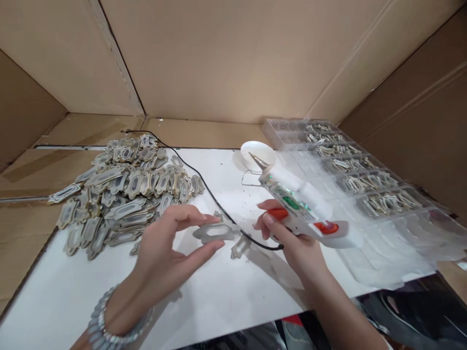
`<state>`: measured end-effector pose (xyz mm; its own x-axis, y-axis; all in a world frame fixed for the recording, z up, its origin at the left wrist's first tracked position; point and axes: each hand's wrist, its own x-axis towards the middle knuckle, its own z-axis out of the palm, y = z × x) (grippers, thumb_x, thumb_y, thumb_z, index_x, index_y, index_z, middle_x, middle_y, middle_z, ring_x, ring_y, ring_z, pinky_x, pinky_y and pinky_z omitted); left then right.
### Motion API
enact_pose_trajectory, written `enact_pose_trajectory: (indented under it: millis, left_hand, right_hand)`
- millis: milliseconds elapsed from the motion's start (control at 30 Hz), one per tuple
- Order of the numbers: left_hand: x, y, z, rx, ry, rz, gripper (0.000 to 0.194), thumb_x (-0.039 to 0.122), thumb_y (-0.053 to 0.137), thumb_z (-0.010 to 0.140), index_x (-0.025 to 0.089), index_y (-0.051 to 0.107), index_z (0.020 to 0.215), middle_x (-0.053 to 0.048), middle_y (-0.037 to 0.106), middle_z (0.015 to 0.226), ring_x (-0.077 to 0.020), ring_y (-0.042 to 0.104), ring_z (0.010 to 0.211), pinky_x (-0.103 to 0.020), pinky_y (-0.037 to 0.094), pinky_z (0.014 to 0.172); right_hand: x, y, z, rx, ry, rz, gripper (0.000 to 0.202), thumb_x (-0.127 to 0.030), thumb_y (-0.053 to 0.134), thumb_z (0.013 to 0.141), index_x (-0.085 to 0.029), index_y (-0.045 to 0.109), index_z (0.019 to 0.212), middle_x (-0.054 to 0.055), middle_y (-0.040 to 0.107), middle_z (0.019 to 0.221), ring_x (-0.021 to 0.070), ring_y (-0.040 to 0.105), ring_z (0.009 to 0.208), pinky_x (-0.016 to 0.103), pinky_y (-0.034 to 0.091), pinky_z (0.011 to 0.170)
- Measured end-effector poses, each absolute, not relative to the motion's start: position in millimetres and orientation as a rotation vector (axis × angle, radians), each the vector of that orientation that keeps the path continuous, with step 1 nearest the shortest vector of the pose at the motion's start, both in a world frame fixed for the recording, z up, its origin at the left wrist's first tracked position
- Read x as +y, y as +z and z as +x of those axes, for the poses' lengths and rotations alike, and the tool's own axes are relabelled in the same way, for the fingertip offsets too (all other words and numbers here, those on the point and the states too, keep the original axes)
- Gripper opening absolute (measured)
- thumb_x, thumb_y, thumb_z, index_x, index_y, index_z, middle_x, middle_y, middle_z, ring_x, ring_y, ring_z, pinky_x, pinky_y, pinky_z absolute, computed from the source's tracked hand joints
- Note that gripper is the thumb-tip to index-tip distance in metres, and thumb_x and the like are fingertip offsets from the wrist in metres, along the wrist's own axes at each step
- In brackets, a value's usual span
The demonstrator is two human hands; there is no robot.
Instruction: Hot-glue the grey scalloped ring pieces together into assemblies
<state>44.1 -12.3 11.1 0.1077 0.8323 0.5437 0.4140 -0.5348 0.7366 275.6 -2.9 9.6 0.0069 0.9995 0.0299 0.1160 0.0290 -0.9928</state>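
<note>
Between thumb and fingers, my left hand point(168, 248) holds a small grey oval frame piece point(215, 233) with an opening in its middle. My right hand point(288, 233) is wrapped round the handle of a white glue gun point(299, 194) with an orange trigger; its metal nozzle points up and to the left, near a small white dish point(258, 154). Another frame piece point(241, 247) lies on the white board between my hands. A large heap of similar frame pieces point(127, 184) is at the left, beyond my left hand.
A black cable point(197, 170) runs across the board from the back left to the glue gun. At the right stands a clear compartment tray point(284, 127) with many small metal parts. A bent wire stand point(251, 179) is by the dish. Cardboard walls point(226, 63) enclose the back and sides.
</note>
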Motion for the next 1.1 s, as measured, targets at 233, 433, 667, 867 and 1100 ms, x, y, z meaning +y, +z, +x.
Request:
enact_pose_trajectory:
  millis: [233,433,667,867,1100]
  left_hand:
    - [-16.8,7.1,65.4,1.216,1.334,1.888,0.033,0.019,0.078,0.078,0.027,0.053,0.098,0.004,0.07,0.088,-0.0146,0.076,0.082,-0.023,0.061,0.08]
    - [-19.5,3.5,70.4,1.198,1.323,1.647,0.034,0.019,0.082,0.074,0.025,0.053,0.09,0.004,0.072,0.085,-0.0147,0.075,0.084,-0.023,0.056,0.081]
    - [-6.7,7.3,63.7,0.632,0.843,0.625,0.033,0.048,0.077,0.083,0.019,0.06,0.083,-0.001,0.074,0.08,-0.0129,0.07,0.071,-0.023,0.059,0.068]
    - [-18.0,-10.5,79.2,0.172,0.52,0.176,0.028,0.038,0.067,0.093,0.017,0.07,0.112,-0.009,0.078,0.101,-0.0204,0.075,0.09,-0.039,0.064,0.08]
    - [-29.3,-16.3,84.6,0.033,0.528,0.147,0.03,0.029,0.069,0.094,0.02,0.068,0.122,-0.011,0.079,0.104,-0.0152,0.077,0.086,-0.036,0.065,0.081]
  right_hand:
    - [-5.9,13.5,262.0,-1.32,1.505,-1.18,0.024,-0.037,0.082,0.067,-0.023,0.069,0.082,0.0,0.065,0.071,0.0128,0.053,0.06,0.026,0.048,0.054]
    - [-5.5,6.1,257.2,-1.243,1.609,-1.076,0.038,-0.045,0.085,0.068,-0.023,0.064,0.091,-0.001,0.066,0.076,0.0135,0.058,0.065,0.028,0.052,0.061]
    - [-0.8,1.7,266.4,-1.193,1.718,-0.794,0.039,-0.043,0.09,0.067,-0.023,0.064,0.086,0.0,0.07,0.081,0.0122,0.064,0.069,0.025,0.054,0.065]
    - [0.1,-4.4,267.3,-1.079,2.036,-0.524,0.041,-0.039,0.088,0.071,-0.024,0.058,0.095,-0.004,0.07,0.071,0.0106,0.062,0.049,0.021,0.047,0.047]
    - [-3.6,-2.1,268.4,-1.06,2.024,-0.601,0.041,-0.033,0.091,0.068,-0.022,0.06,0.092,-0.004,0.068,0.07,0.011,0.065,0.06,0.023,0.052,0.059]
